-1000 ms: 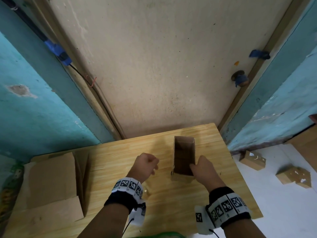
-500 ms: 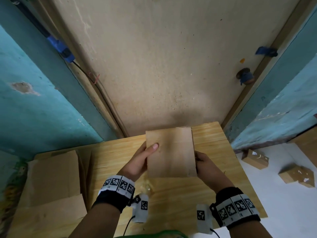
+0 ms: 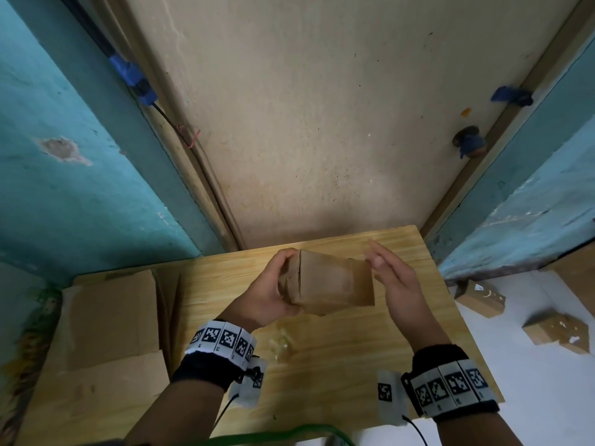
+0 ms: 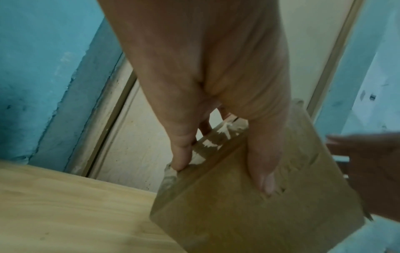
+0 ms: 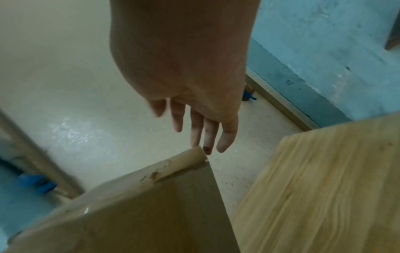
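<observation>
A small brown cardboard box [image 3: 331, 280] hangs in the air above the wooden table [image 3: 322, 365], turned on its side. My left hand [image 3: 273, 291] grips its left end, thumb on the near face and fingers curled round the far edge. In the left wrist view the box [image 4: 249, 214] shows torn tape marks under my left hand [image 4: 218, 154]. My right hand [image 3: 391, 275] floats just right of the box with straight fingers, holding nothing. The right wrist view has the right hand [image 5: 199, 130] above the box's corner [image 5: 151, 214].
A pile of flat cardboard sheets [image 3: 106, 333] lies on the table's left part. A crumpled bit of clear tape [image 3: 281, 344] sits on the table below the box. Two small boxes [image 3: 479, 296] [image 3: 557, 331] lie on the white floor to the right. A cream door [image 3: 322, 107] stands behind.
The box has been lifted off the table and turned sideways. My left hand has taken it by its left end, and my right hand has let go and opened beside it.
</observation>
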`<state>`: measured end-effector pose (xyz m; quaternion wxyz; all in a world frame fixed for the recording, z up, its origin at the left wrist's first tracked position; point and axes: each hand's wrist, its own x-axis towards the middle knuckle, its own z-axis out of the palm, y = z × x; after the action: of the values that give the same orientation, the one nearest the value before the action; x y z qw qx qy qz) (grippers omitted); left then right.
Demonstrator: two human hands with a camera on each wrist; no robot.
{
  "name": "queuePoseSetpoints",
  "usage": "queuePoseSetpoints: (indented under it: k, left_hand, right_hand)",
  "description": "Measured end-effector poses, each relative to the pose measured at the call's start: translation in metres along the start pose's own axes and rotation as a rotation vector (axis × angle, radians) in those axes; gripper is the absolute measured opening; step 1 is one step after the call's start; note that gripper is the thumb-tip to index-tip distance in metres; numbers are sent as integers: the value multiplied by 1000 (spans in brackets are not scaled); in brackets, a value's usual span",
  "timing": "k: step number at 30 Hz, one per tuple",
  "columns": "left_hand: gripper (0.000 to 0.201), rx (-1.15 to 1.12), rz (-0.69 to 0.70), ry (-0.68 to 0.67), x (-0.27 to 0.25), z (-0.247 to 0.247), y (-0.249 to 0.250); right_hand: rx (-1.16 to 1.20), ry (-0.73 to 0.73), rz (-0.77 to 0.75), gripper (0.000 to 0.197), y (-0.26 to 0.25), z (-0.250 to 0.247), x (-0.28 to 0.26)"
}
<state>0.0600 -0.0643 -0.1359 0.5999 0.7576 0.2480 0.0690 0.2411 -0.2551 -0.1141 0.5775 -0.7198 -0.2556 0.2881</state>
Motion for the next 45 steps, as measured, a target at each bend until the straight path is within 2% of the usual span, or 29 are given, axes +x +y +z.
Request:
queuePoseSetpoints:
  k: [1, 3, 5, 6, 8, 11, 14, 17, 20, 24, 27, 37, 41, 45]
  left_hand:
    - [99, 24, 8, -9, -1, 0, -2]
    - [101, 49, 39, -29, -4, 3, -3]
    - [105, 53, 66, -34, -5, 8, 0]
    - [106, 67, 80, -33, -6, 10, 2]
    - [107, 125, 126, -26, -5, 13, 7]
    - [98, 137, 177, -15, -6, 12, 9]
    - [89, -10, 98, -36, -11, 13, 18]
    - [85, -24, 90, -31, -14, 21, 28]
    - [76, -39, 128, 34, -18, 30, 35]
    - [48, -113, 218, 123, -24, 30, 39]
    - [33, -128, 280, 146, -26, 34, 40]
    - [17, 1, 361, 316, -31, 42, 40]
    - [10, -45, 327, 268, -30, 34, 42]
    - [10, 60, 369, 241, -29, 31, 48]
  right_hand:
    - [-105, -92, -22, 56, -6, 0, -5]
    - [-447, -283, -83, 93, -15, 3, -12]
    - [-716, -391, -153, 121, -16, 11, -13]
    - [-786, -402, -184, 127, -13, 14, -12]
    - [-845, -351, -242, 122, -8, 20, -10]
    - [-772, -206, -254, 104, -4, 21, -10]
    - [-708, -100, -242, 101, -2, 20, -13]
    - [-710, -36, -280, 98, 4, 23, -17]
    - [-675, -23, -298, 95, 8, 26, -20]
    - [-541, -53, -283, 94, 9, 22, -25]
    - [-553, -68, -294, 96, 8, 20, -27]
    - [-555, -36, -291, 93, 6, 20, -27]
    - [-503, -61, -266, 93, 8, 19, -28]
    - [-457, -102, -240, 95, 10, 18, -27]
